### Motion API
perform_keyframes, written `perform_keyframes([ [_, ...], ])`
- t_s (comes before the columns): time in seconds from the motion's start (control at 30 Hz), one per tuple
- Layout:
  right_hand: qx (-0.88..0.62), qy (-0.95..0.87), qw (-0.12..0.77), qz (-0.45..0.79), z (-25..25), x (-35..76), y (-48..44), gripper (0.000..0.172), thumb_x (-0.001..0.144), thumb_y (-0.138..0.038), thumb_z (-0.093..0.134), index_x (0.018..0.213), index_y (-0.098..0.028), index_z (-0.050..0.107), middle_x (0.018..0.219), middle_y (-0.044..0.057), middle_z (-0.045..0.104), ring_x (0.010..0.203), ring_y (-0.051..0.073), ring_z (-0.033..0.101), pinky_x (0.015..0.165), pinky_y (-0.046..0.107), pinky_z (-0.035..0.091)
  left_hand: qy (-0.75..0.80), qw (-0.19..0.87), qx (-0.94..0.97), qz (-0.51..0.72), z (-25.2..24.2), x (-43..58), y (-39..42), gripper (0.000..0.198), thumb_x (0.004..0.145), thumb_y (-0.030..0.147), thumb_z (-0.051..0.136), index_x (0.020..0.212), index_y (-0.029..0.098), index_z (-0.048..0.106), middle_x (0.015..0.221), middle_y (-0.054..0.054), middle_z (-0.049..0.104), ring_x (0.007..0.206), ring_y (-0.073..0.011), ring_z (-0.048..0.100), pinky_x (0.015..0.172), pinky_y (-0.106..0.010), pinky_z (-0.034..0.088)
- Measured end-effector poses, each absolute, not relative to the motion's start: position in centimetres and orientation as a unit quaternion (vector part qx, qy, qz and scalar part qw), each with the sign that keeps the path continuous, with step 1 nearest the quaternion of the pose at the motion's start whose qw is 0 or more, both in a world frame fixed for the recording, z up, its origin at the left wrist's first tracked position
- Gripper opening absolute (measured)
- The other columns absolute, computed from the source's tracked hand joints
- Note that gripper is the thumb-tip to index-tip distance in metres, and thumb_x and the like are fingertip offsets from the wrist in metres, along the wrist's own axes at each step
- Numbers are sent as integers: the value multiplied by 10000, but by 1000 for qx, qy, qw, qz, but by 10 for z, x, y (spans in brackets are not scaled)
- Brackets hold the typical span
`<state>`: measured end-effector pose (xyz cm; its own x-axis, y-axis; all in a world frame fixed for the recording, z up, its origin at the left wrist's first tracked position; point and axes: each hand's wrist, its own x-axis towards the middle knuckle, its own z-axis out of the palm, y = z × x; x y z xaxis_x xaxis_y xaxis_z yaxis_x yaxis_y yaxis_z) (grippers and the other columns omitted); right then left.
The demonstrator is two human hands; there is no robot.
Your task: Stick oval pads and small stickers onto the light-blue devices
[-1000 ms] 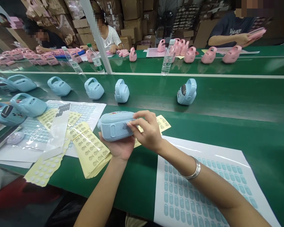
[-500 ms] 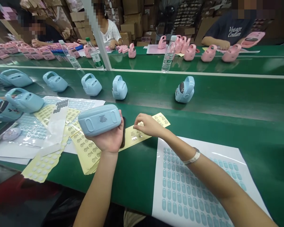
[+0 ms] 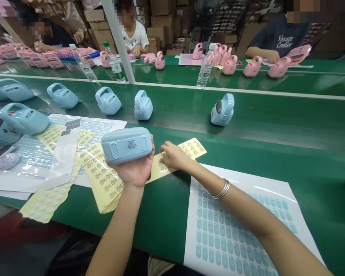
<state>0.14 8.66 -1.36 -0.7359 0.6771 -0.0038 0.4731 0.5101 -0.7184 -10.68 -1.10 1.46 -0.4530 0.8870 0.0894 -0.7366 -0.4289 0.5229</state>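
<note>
My left hand [image 3: 136, 170] holds up a light-blue device [image 3: 126, 145], its underside with two oval pads and a printed label facing me. Under my right hand [image 3: 172, 156] lies a yellow strip of printed labels [image 3: 193, 147]; the fingertips are bent down onto it, and whether they pinch a label is too small to tell. A stack of yellow label sheets [image 3: 103, 180] rests to the left of my left wrist. Beneath my right forearm is a white sheet with rows of pale-blue oval pieces [image 3: 218, 230].
Light-blue devices [image 3: 108, 101] stand in a row beyond my hands, one [image 3: 222, 110] farther right. Plastic sheets and a white strip [image 3: 63, 157] lie at left. Across the green table [image 3: 290, 126] are bottles [image 3: 206, 67], pink devices [image 3: 229, 65] and three people.
The device in my left hand has shifted slightly right and sits more level. My right hand has come down onto the label strip, its fingers lower, and the bracelet shows more clearly.
</note>
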Motion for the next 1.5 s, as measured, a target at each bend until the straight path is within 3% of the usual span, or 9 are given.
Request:
perform_keyframes([
  [0.13,-353,-787,180,473,4,2,107,251,950,-312,371,1057,-154,534,1032,84,565,839,152,577,731,284,466,220,582,165,765,12,-107,-14,762,647,613,604,1270,198,456,1252,-135,550,1208,-304,468,869,-335,475],
  [0.27,-272,-716,146,627,31,2,118,531,984,-433,152,911,-133,584,807,55,605,642,110,573,559,212,474,241,731,150,621,-1,-101,-19,834,656,600,599,1325,148,390,1255,-196,533,1050,-327,572,767,-392,508],
  [0.4,-167,-612,132,761,62,7,115,177,909,-276,505,905,-135,611,581,-48,493,403,41,380,343,144,272,230,783,141,561,-13,-92,-14,746,695,602,565,1292,176,422,1259,-177,539,993,-334,600,688,-387,521],
  [0.63,-355,-679,229,600,106,-5,162,83,891,-140,536,923,-110,606,653,-33,532,418,21,396,396,149,357,393,690,86,602,-12,-80,9,531,905,554,262,1107,120,492,1027,-169,637,762,-190,654,640,-273,522],
  [0.93,-541,-737,218,341,82,1,237,262,905,-332,545,1073,-131,561,1028,60,596,863,162,604,744,343,533,456,675,141,563,-10,-77,14,226,931,300,386,1004,120,503,785,-63,622,550,-91,586,486,-172,452],
  [1.1,-610,-756,180,158,84,47,245,425,862,-300,587,1225,-102,487,1346,176,419,1253,314,383,1000,516,340,478,648,167,569,-11,-76,13,192,897,273,442,994,128,520,795,-52,616,569,-85,584,506,-175,448],
  [1.23,-645,-748,117,104,90,93,239,605,785,-210,636,1298,-3,391,1269,299,455,1218,391,412,948,512,364,488,597,220,597,-16,-70,16,227,768,280,620,941,155,542,791,-30,617,594,-95,573,535,-187,441],
  [1.37,-602,-785,60,130,97,127,209,388,804,-174,601,1184,-120,542,1145,143,594,1076,276,554,873,342,438,479,558,268,623,-24,-63,17,567,457,282,832,954,227,565,1039,-16,601,1046,-160,544,735,-178,452],
  [1.5,-373,-882,13,288,102,138,148,267,868,-140,485,1098,-139,619,752,-15,616,619,91,610,598,186,442,399,589,341,614,-26,-52,7,863,323,384,879,1114,295,545,1269,-22,524,1327,-261,318,908,-267,452],
])
